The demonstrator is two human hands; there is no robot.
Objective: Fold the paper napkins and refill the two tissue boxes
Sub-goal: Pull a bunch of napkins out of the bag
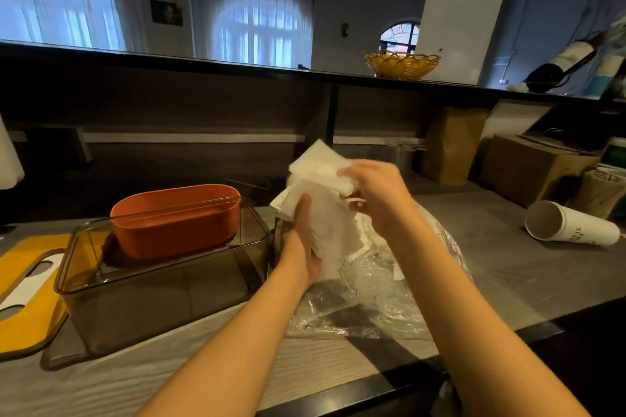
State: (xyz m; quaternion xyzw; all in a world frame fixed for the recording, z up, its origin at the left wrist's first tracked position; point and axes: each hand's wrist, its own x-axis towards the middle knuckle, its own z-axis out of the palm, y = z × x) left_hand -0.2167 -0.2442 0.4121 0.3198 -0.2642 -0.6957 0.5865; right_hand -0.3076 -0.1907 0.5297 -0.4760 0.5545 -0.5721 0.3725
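Napkins (321,213) are only just coming out of the plastic wrap (372,298) at 5 o'clock, both hands, left hand (301,247) and right hand (376,193), gripping the stack, while the orange box (176,220) and smoky clear box (152,298) at 9 o'clock look unfilled.

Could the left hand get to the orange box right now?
Probably not at once: the left hand holds the napkin stack. The orange box sits open-topped just to its left, nothing between.

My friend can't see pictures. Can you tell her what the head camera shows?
Both hands hold a stack of white paper napkins above a crinkled plastic wrapper: the left hand grips its lower side, the right hand its top. To the left, an orange tissue box sits inside a clear brown one on the counter.
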